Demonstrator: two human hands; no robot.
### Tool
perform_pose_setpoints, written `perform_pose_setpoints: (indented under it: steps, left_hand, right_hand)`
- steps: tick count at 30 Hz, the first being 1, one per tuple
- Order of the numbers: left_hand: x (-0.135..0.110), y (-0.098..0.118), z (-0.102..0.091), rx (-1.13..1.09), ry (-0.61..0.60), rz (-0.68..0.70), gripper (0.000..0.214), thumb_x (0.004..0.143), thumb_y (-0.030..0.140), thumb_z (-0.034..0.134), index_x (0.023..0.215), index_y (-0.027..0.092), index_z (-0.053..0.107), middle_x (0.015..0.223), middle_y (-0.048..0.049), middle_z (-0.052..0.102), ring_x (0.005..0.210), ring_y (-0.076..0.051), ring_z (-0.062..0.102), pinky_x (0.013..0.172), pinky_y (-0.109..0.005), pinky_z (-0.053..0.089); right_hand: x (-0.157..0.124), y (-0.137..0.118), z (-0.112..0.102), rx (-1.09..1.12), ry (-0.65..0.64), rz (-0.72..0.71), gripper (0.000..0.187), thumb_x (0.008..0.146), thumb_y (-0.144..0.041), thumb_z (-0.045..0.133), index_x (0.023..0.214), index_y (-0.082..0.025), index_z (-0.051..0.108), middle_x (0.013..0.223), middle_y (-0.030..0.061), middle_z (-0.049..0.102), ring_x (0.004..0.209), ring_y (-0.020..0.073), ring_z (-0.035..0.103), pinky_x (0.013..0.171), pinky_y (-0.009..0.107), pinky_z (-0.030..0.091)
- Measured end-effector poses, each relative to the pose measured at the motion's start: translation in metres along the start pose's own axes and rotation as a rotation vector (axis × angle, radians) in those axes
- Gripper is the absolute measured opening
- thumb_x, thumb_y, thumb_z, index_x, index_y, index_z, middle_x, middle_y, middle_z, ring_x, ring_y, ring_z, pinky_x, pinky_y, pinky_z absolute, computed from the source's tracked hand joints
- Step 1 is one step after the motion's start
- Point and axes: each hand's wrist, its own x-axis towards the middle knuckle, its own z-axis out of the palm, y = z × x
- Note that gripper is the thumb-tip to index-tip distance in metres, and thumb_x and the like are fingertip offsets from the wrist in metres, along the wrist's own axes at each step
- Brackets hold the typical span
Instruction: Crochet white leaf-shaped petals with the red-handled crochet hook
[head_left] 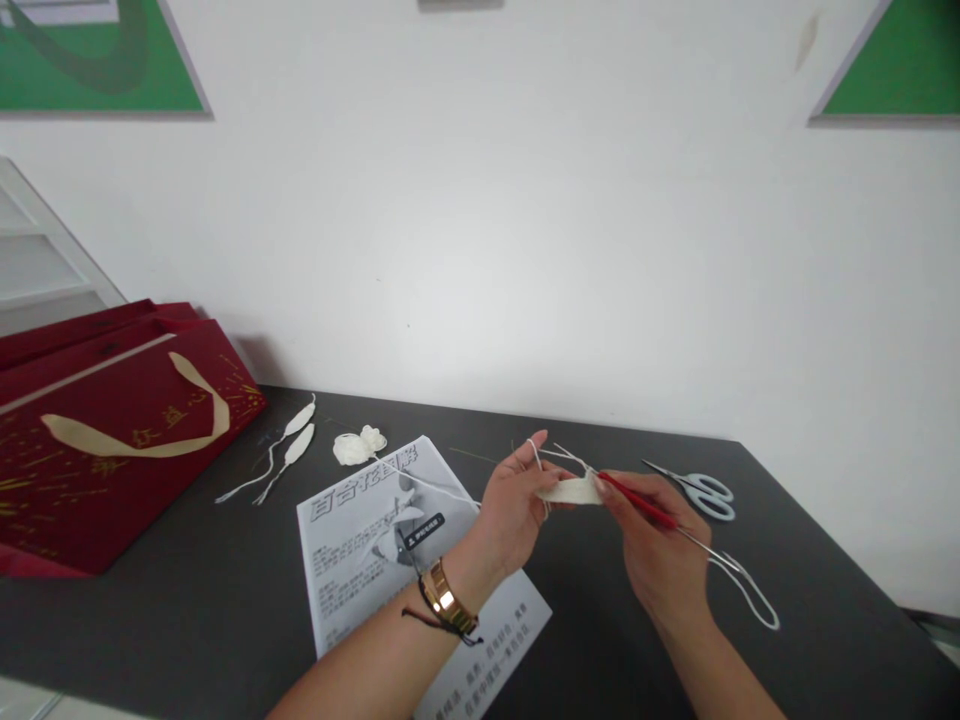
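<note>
My left hand [511, 505] pinches a small cream crocheted piece [571, 490], with white yarn [551, 455] looped over its raised forefinger. My right hand [654, 545] is closed on a red-handled crochet hook [637, 503] whose tip meets the right end of the piece. Both hands hover above the dark table [187, 600]. A gold bracelet and a dark cord sit on my left wrist. A thin white loop [750, 590] trails on the table past my right hand.
A printed instruction sheet [352, 560] lies under my left forearm. Two cream crocheted leaves [294, 440] with yarn tails and a small cream flower piece [358, 444] lie behind it. Pale-handled scissors [701, 490] rest at right. A dark red gift bag [112, 440] lies at left.
</note>
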Motion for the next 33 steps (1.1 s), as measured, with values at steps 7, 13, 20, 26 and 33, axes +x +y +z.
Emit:
perform_pose_setpoints:
  steps: [7,13,20,26,33]
  left_hand:
    - [0.003,0.001,-0.002,0.080,0.066,0.064,0.060,0.068,0.011,0.074,0.124,0.011,0.053,0.064,0.0030,0.062,0.061,-0.009,0.058,0.059,-0.020,0.041]
    - [0.004,0.001,-0.005,0.103,0.101,0.051,0.063,0.070,0.024,0.074,0.126,0.006,0.051,0.065,-0.0031,0.067,0.054,-0.011,0.058,0.054,-0.022,0.041]
    - [0.003,0.005,-0.006,0.076,0.011,0.025,0.053,0.082,0.033,0.062,0.128,0.008,0.052,0.069,-0.0059,0.068,0.061,-0.014,0.061,0.058,-0.025,0.045]
    - [0.004,0.021,-0.008,0.022,-0.102,-0.032,0.039,0.083,0.024,0.059,0.120,0.013,0.060,0.078,-0.0030,0.064,0.065,-0.010,0.058,0.058,-0.021,0.046]
    - [0.001,0.020,-0.004,0.159,-0.202,-0.068,0.051,0.078,0.020,0.066,0.128,0.016,0.054,0.082,-0.0040,0.064,0.066,-0.012,0.059,0.060,-0.024,0.048]
  right_hand:
    - [0.000,0.002,0.000,0.026,-0.002,0.020,0.014,0.067,-0.023,0.078,0.080,-0.021,0.072,0.078,0.0017,0.071,0.070,0.0155,0.062,0.065,0.029,0.048]
    - [-0.001,0.000,0.002,0.067,0.020,0.023,0.016,0.064,-0.026,0.079,0.078,-0.020,0.072,0.076,0.0032,0.071,0.068,0.0177,0.063,0.063,0.031,0.050]
    - [0.000,-0.001,0.001,0.134,0.007,0.042,0.015,0.064,-0.024,0.080,0.076,-0.021,0.072,0.075,0.0030,0.071,0.067,0.0179,0.063,0.062,0.031,0.050]
    - [0.000,-0.004,-0.001,0.240,-0.071,0.126,0.011,0.066,-0.022,0.079,0.075,-0.023,0.071,0.072,0.0006,0.069,0.065,0.0147,0.061,0.060,0.028,0.049]
    - [-0.001,-0.007,-0.003,0.168,-0.070,0.059,0.009,0.068,-0.020,0.077,0.076,-0.023,0.072,0.075,0.0008,0.070,0.069,0.0158,0.063,0.064,0.029,0.050]
